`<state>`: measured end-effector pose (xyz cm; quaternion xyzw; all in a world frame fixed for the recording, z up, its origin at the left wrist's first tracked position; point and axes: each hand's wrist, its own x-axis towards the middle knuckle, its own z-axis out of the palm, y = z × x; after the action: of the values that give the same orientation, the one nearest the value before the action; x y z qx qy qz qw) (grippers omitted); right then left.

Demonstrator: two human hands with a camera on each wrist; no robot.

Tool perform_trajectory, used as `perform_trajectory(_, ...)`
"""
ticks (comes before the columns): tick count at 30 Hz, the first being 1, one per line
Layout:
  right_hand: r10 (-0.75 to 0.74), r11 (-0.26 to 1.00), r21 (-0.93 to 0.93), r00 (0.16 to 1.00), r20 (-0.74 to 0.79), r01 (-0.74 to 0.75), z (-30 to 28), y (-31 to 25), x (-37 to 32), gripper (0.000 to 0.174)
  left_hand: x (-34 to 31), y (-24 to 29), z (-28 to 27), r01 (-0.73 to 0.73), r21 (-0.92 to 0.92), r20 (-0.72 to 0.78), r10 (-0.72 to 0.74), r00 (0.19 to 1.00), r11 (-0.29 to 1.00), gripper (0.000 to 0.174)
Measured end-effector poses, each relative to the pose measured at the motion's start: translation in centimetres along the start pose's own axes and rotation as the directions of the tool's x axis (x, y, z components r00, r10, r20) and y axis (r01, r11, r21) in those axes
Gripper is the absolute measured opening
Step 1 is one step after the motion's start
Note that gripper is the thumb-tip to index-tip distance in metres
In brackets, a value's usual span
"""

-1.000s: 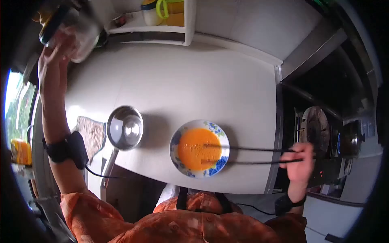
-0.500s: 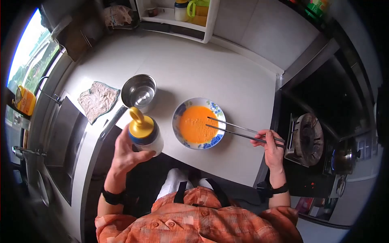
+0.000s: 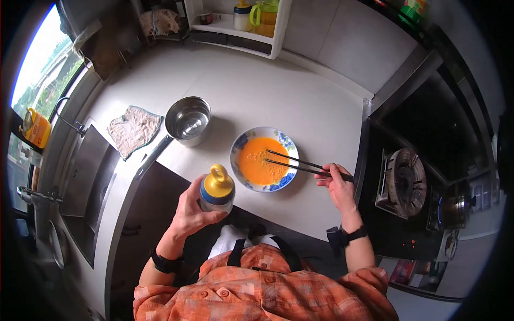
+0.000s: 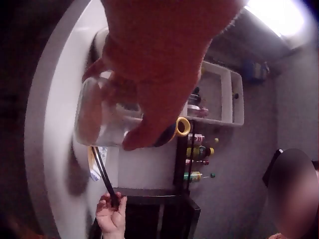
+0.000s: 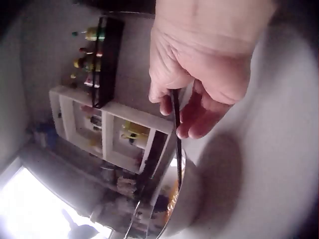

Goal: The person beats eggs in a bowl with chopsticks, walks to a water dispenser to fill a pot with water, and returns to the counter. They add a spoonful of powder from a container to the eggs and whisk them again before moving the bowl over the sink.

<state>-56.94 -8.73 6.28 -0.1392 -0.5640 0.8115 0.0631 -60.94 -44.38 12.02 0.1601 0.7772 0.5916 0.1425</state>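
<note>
Window glare at left, soft shadows, dim wrist views, fisheye edges dark.

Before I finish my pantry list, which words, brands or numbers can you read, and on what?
No text is readable.
Yellow container by the window: markings too small.
Green item, top right: pale marks, blurred.
Stove: red marks, too small.
Small bottles, left wrist view: labels blurred.

Orange plaid shirt (image 3: 235, 294), black wristbands (image 3: 165, 262)

No legible text: print on the yellow pack (image 3: 37, 128) by the window and the green pack (image 3: 413, 9) at top right too small, red marks on the cooktop (image 3: 408, 257) unreadable, bottle labels (image 4: 193, 176) blurred.
</note>
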Motion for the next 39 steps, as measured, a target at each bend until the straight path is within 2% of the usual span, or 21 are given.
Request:
perform_trajectory(1,0.001,1.000,-0.001,1.000,0.000,-0.001,-0.4,1.0,0.4,0.024,0.0,0.0,0.2,0.001,-0.001,-0.001,-0.001,1.000,1.000,0.069)
perform_trajectory(3,0.100,0.982,0.157,0.993,0.056,-0.107,-0.6,2.2,1.0,0.028,0.1,0.1,0.6,0.010,0.013,0.045,-0.010,0.999,1.000,0.069)
perform_trajectory(7,0.163,0.963,0.210,0.985,0.053,-0.171,-0.1,2.9,0.9,0.034,0.5,0.3,0.9,-0.006,0.089,0.075,-0.001,0.997,0.996,0.069)
perform_trajectory(9,0.204,0.923,0.306,0.971,0.124,-0.233,-0.3,3.3,0.8,0.045,0.6,0.1,0.9,-0.013,0.089,0.081,0.005,0.997,0.996,0.069)
perform_trajectory(12,0.198,0.916,0.316,0.964,0.176,-0.246,0.0,3.1,0.3,0.049,0.6,-0.2,0.8,-0.018,0.084,0.097,0.010,0.995,0.996,0.069)
perform_trajectory(16,0.246,0.908,0.273,0.933,0.263,-0.317,0.0,3.0,-0.4,0.052,0.8,-0.4,0.8,-0.016,0.083,0.108,0.007,0.994,0.996,0.071)
perform_trajectory(18,0.348,0.870,0.209,0.856,0.382,-0.446,0.2,2.7,-1.2,0.048,0.7,-0.5,0.7,-0.013,0.092,0.106,0.003,0.994,0.996,0.072)
perform_trajectory(19,0.352,0.868,0.208,0.854,0.382,-0.451,0.5,2.4,-1.7,0.048,0.7,-0.4,0.7,-0.015,0.114,0.127,0.001,0.992,0.993,0.072)
perform_trajectory(20,0.410,0.893,0.012,0.824,0.391,-0.450,1.2,1.8,-2.3,0.046,0.7,-0.3,0.7,-0.016,0.135,0.145,-0.004,0.989,0.991,0.073)
perform_trajectory(21,0.469,0.883,-0.184,0.793,0.389,-0.432,2.1,0.9,-3.0,0.044,0.6,-0.2,0.7,-0.007,0.135,0.142,-0.012,0.990,0.991,0.073)
perform_trajectory(22,0.403,0.915,-0.173,0.841,0.360,-0.365,4.2,-0.6,-3.6,0.041,0.5,-0.2,0.9,-0.026,0.190,0.150,-0.003,0.989,0.982,0.073)
perform_trajectory(23,0.411,0.912,-0.168,0.839,0.358,-0.375,6.0,-1.5,-4.0,0.041,0.4,-0.2,1.1,-0.047,0.245,0.164,0.006,0.986,0.968,0.074)
perform_trajectory(25,0.134,0.976,-0.213,0.897,0.421,-0.045,8.9,-3.0,-4.3,0.043,0.4,0.0,1.6,-0.048,0.270,0.200,-0.007,0.980,0.962,0.075)
perform_trajectory(27,0.018,0.850,-0.465,0.869,0.494,0.246,11.1,-4.5,-4.3,0.041,0.4,0.3,2.1,-0.118,0.359,0.237,0.032,0.971,0.926,0.076)
perform_trajectory(28,-0.017,0.776,-0.543,0.872,0.489,0.320,12.0,-5.2,-4.6,0.030,0.3,0.4,2.2,-0.111,0.379,0.263,0.008,0.965,0.919,0.076)
perform_trajectory(29,-0.015,0.779,-0.543,0.875,0.484,0.313,12.4,-5.1,-4.6,0.030,0.3,0.5,2.4,-0.109,0.379,0.268,0.003,0.963,0.919,0.076)
perform_trajectory(31,-0.128,0.589,-0.618,0.815,0.565,0.521,12.8,-4.7,-4.7,0.020,0.1,0.7,2.6,-0.239,0.500,0.250,0.125,0.960,0.832,0.073)
perform_trajectory(33,-0.097,0.552,-0.650,0.815,0.571,0.521,13.2,-5.2,-4.9,0.017,0.0,0.5,2.7,-0.227,0.502,0.237,0.119,0.964,0.835,0.073)
perform_trajectory(35,-0.186,0.497,-0.657,0.809,0.557,0.567,13.1,-5.5,-5.1,0.016,-0.2,0.2,2.5,-0.218,0.506,0.222,0.119,0.968,0.834,0.074)
perform_trajectory(37,-0.203,0.499,-0.654,0.811,0.549,0.568,12.8,-6.5,-5.5,0.014,-0.4,-0.2,2.1,-0.168,0.411,0.184,0.100,0.978,0.896,0.076)
perform_trajectory(39,-0.242,0.461,-0.654,0.794,0.557,0.600,12.4,-7.2,-5.8,0.013,-0.6,-0.6,1.8,-0.163,0.396,0.170,0.102,0.980,0.903,0.077)
